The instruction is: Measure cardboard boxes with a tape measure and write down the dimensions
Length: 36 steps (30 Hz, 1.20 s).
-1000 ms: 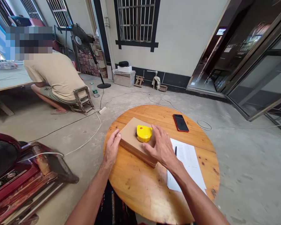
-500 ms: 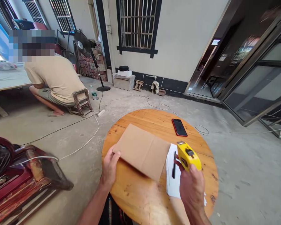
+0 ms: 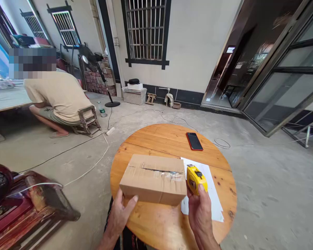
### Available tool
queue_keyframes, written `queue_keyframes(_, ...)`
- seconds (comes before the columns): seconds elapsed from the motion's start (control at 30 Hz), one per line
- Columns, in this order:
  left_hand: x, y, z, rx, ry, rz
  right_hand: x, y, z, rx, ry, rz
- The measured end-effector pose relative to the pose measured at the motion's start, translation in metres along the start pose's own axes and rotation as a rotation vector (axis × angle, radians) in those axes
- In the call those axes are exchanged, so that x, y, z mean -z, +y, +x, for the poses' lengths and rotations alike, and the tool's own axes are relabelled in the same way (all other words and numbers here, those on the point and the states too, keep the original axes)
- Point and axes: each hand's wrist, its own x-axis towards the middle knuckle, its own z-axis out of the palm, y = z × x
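Observation:
A brown cardboard box [image 3: 153, 178] is tilted above the round wooden table [image 3: 151, 139], its taped face showing a dark slit and wrinkled clear tape. My left hand [image 3: 121, 211] grips the box's near left corner, thumb on the front side. In my right hand [image 3: 200, 210] is a yellow tape measure [image 3: 196, 179], held upright close against the box's right edge. White papers [image 3: 211, 194] lie on the table beneath and beside the tape measure. The pen is not visible.
A phone with a red edge [image 3: 194, 141] lies toward the table's far side. At the left, a person in a beige shirt [image 3: 58, 93] sits on a small wooden chair [image 3: 88, 119]. A standing fan [image 3: 101, 74] and cables on the floor are beyond.
The box has turned so its taped face and front side show, and its right end now meets the tape measure. Both hands moved slightly; the pen has gone from sight.

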Motion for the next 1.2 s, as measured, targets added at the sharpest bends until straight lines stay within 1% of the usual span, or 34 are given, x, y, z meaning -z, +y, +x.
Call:
queue_keyframes(0.1, -0.008, 0.010, 0.017, -0.036, -0.034, -0.072, -0.005, 0.000, 0.006, -0.010, 0.003, 0.041)
queue_keyframes(0.2, -0.011, 0.013, 0.025, -0.050, -0.066, -0.102, -0.006, 0.001, 0.007, -0.016, 0.004, 0.070)
queue_keyframes(0.37, -0.013, 0.012, 0.025, -0.027, -0.096, -0.116, -0.007, -0.002, 0.006, -0.006, 0.009, 0.098)
queue_keyframes(0.47, -0.015, 0.009, 0.027, -0.050, -0.100, -0.118, -0.010, -0.005, 0.009, 0.038, -0.030, 0.090)
queue_keyframes(0.57, -0.018, 0.005, 0.033, -0.075, -0.120, -0.108, -0.010, -0.001, 0.014, 0.067, -0.068, 0.060)
queue_keyframes(0.7, -0.021, -0.001, 0.038, -0.079, -0.137, -0.106, -0.005, 0.010, 0.020, 0.033, -0.035, 0.033)
queue_keyframes(0.83, -0.022, -0.001, 0.039, -0.086, -0.140, -0.120, -0.001, 0.015, 0.021, 0.023, -0.030, 0.043)
queue_keyframes(1.03, -0.024, 0.001, 0.038, -0.067, -0.144, -0.112, -0.001, 0.019, 0.013, 0.033, 0.007, -0.008)
queue_keyframes(1.13, -0.026, 0.000, 0.037, -0.080, -0.113, -0.091, 0.000, 0.021, 0.007, 0.035, 0.026, -0.018)
queue_keyframes(1.2, -0.023, 0.003, 0.035, -0.105, -0.097, -0.054, 0.004, 0.019, 0.002, 0.043, 0.036, -0.006)
